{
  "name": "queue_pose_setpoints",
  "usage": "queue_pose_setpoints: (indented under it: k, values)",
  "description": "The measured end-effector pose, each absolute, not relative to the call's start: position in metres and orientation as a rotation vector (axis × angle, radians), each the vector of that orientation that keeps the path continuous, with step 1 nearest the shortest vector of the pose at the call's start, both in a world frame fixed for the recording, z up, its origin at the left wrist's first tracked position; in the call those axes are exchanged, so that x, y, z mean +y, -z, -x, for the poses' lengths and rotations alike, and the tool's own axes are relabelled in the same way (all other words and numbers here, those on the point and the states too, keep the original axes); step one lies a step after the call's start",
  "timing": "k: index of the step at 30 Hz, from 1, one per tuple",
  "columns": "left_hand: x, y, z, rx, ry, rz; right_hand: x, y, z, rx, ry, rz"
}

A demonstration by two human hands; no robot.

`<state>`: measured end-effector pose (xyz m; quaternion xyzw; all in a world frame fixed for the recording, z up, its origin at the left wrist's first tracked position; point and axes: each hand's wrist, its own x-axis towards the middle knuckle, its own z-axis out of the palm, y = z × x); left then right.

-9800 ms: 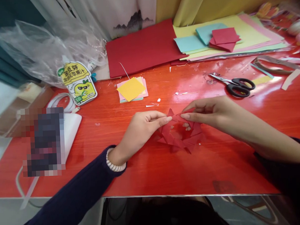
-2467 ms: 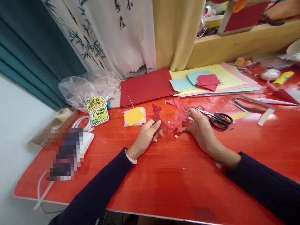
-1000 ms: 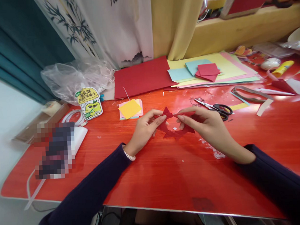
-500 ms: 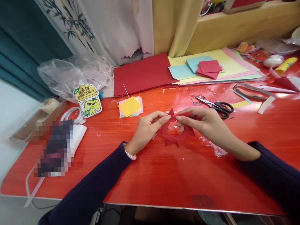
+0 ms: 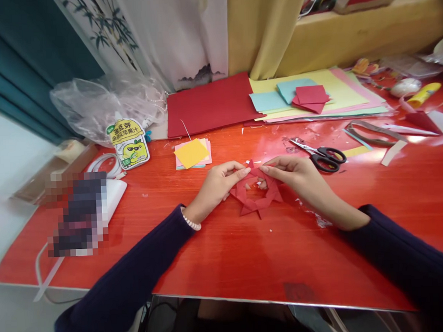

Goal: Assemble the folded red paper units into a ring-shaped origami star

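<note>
A red folded-paper ring (image 5: 257,202) with pointed tips round its outside is held between my two hands, just over the table. My left hand (image 5: 224,185) pinches its upper left edge, thumb on top. On the upper right edge, my right hand (image 5: 293,176) grips it the same way, fingertips showing through the ring's open middle. Black-handled scissors (image 5: 326,157) lie beyond my right hand. A small stack of paper squares with a yellow square (image 5: 191,153) on top rests past my left hand.
Large red card (image 5: 209,105) and yellow sheets (image 5: 350,89) lie along the back, with blue and red squares on top. A lemon-printed pouch (image 5: 130,148), a white cable and a pixelated object are at left. Paper scraps and a yellow tube (image 5: 424,95) lie at right.
The paper ring has turned flatter, so its round opening shows more fully. Both hands keep their pinch at its top edge, and the right hand has shifted slightly left.
</note>
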<state>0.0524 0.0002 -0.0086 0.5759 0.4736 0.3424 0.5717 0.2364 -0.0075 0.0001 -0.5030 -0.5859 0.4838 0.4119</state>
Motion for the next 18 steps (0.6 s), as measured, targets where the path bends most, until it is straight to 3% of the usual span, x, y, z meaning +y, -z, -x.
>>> queue_pose_setpoints:
  k: [18]
  values:
    - [0.01,0.015,-0.044,1.178,-1.004,-1.276,0.0,0.024,-0.237,-1.102,-1.613,1.088]
